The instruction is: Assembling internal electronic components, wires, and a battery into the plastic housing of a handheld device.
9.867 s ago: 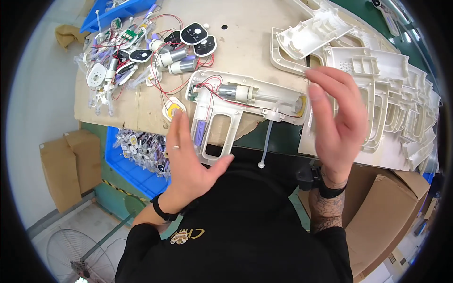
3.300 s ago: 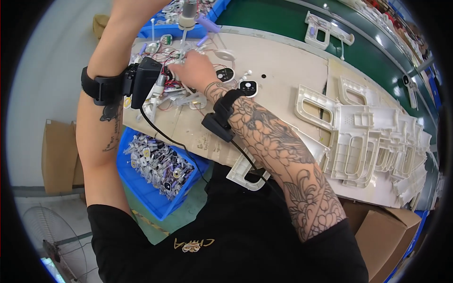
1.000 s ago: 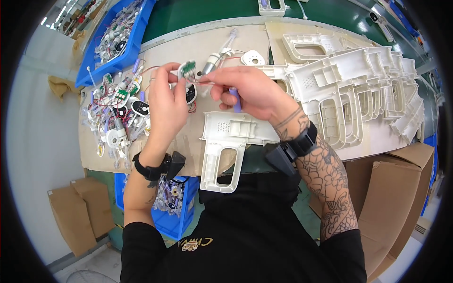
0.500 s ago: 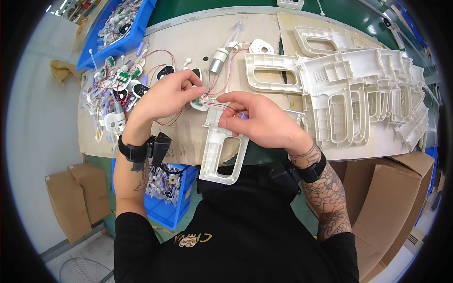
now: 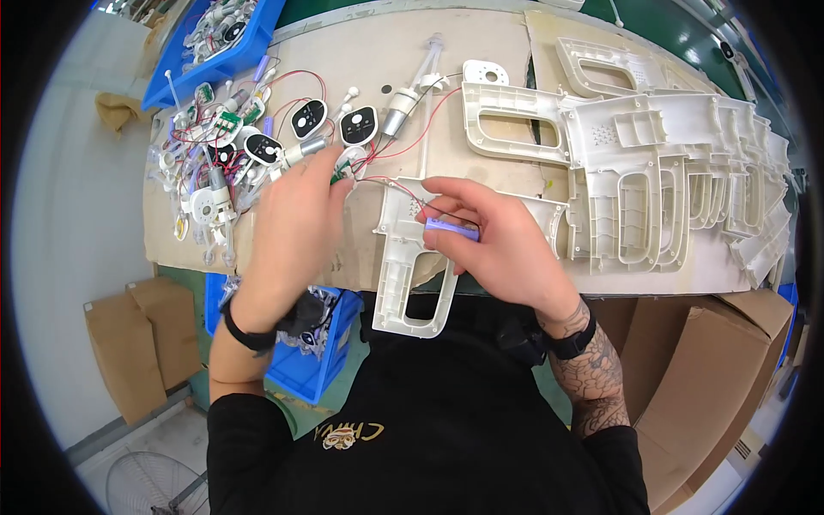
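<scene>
My right hand is closed around a purple cylindrical battery, pinched between thumb and fingers. Red and black wires run from it to a small green circuit board with a white backing. At that board, my left hand has its thumb and fingertips drawn together on the edge; the back of the hand hides part of the grip. Beneath the right hand lies a white plastic handle shell, overhanging the table's front edge. A silver motor with a clear nozzle rests beyond, wired to the same board.
Left on the table, wired parts lie in a tangled heap. Blue bins of similar parts stand at the far left and below the table. White shells are stacked right. Cardboard boxes flank me.
My left hand has turned and moved down and left, pulling the board slightly leftward. My right hand has shifted a little right, and the battery in it now shows more fully.
</scene>
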`<state>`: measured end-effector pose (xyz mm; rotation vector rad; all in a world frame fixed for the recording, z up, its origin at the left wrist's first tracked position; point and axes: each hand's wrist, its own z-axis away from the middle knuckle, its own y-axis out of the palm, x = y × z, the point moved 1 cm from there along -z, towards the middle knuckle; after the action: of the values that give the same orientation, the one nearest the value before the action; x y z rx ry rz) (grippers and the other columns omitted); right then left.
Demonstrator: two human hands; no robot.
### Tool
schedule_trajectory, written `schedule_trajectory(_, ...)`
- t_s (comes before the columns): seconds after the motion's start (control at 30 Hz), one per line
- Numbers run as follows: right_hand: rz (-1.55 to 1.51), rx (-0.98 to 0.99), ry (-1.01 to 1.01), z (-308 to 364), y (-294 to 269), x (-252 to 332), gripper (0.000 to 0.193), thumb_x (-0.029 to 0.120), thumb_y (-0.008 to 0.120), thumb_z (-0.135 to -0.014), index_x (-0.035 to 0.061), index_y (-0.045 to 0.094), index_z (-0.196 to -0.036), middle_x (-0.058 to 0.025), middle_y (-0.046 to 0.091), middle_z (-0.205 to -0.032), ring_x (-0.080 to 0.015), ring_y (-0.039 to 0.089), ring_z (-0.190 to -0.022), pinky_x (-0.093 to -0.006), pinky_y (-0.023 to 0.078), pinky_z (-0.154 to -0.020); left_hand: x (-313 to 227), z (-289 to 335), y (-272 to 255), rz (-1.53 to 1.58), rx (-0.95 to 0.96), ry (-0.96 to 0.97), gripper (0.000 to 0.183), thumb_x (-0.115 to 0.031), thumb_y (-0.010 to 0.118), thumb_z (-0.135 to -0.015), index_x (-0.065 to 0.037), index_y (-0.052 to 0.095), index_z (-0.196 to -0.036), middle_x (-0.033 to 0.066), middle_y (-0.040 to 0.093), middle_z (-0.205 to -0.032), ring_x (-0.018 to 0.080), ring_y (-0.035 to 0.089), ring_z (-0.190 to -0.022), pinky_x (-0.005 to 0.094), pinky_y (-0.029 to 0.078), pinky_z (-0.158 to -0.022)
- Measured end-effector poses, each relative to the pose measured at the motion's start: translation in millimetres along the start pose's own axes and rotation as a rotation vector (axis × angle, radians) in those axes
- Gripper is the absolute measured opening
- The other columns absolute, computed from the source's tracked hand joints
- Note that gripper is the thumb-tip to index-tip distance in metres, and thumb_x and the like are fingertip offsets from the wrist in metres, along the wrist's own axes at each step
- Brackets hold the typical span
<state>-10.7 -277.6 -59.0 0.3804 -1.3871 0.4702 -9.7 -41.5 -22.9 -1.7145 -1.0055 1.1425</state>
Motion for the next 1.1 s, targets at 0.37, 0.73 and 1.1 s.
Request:
schedule_trajectory(0.37, 0.487, -0.457, -0.483, 1.1, 29.0, -31.6, 0.037, 0.005, 0.073, -0.088, 0.0027, 0.067, -0.125, -0.0136, 0.071, -0.105, -0.0316, 0.071, -0.090, -0.0381, 0.058, -0.071, -35.2, 52.1, 45.6, 0.414, -0.243, -0.326, 0.031, -0.005, 0.066, -0.097, 0.006, 0.056, -0.125, 0.0159, 0.068, -0.082, 0.0239, 0.070, -0.068, 0.0348, 0.055, -0.060)
schedule_trajectory(0.73, 0.563, -0.542, -0.516, -21.8, 29.3, -30.2, 0.034, 0.005, 0.072, -0.087, 0.0038, 0.070, -0.120, -0.0111, 0.072, -0.104, -0.0296, 0.071, -0.087, -0.0391, 0.058, -0.070, -23.0, 50.2, 59.0, 0.336, -0.252, -0.298, 0.032, -0.005, 0.067, -0.097, 0.005, 0.055, -0.125, 0.0192, 0.068, -0.091, 0.0277, 0.070, -0.069, 0.0375, 0.056, -0.061)
schedule_trajectory(1.1, 0.512, -0.537, -0.477, -19.8, 26.9, -28.0, 0.033, 0.003, 0.073, -0.086, 0.0031, 0.070, -0.119, -0.0113, 0.072, -0.103, -0.0300, 0.071, -0.084, -0.0387, 0.058, -0.068, -16.1, 48.6, 61.5, 0.193, -0.225, -0.182, 0.041, -0.003, 0.069, -0.093, 0.005, 0.058, -0.132, 0.0167, 0.064, -0.091, 0.0294, 0.062, -0.075, 0.0414, 0.048, -0.066)
